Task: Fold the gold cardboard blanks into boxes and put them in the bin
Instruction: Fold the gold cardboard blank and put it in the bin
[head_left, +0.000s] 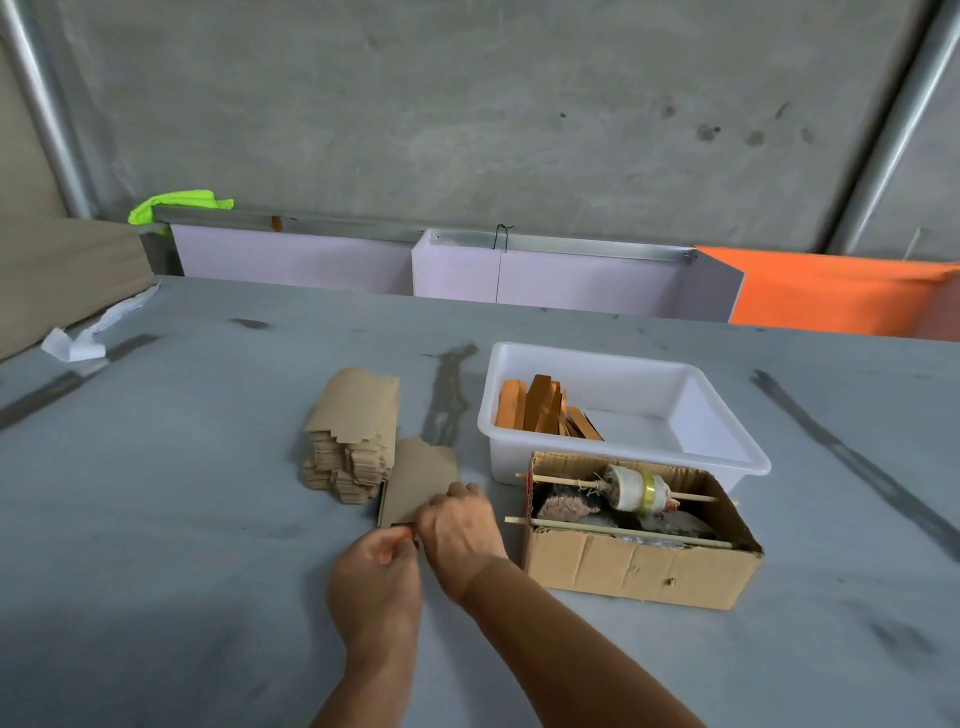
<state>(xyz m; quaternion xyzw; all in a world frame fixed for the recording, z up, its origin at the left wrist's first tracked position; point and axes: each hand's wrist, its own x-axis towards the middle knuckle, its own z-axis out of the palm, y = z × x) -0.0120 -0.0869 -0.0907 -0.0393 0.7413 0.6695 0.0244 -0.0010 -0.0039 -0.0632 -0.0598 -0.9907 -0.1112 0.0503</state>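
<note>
- The blank (415, 480) being worked lies flat on the worktop (208, 519), brown side up, just at 12 o'clock from both hands; its long axis runs roughly from 6 to 12 o'clock, tilted a little toward 1.
- The left hand (376, 582) sits at the blank's near edge, at about 6 o'clock of it, fingers curled in as if pinching the near corner; the pinch point itself is hidden between the hands, so I judge it a grip on the blank rather than see it plainly.
- The right hand (460, 530) lies at about 4 o'clock of the blank, knuckles up, fingers bent over the right-hand edge and pressing it down.
- Both hands touch the same near end, so neither is clearly nearer; the fold probably starts there and works away toward 12 o'clock.
- The blank looks like thin, matte card with a notched, tabbed far end; no gold face shows on it from here.
- The stack of blanks (353, 441) stands touching it at 10 o'clock, also brown side up, edges ragged.
- The bin (727, 415), white plastic, sits at 2 o'clock from the hands; the folded boxes (540, 410) stand in its left part, showing orange-gold.
- A cardboard carton (639, 566) with a spool on sticks sits between the right hand and the bin, at 3 o'clock.
</note>
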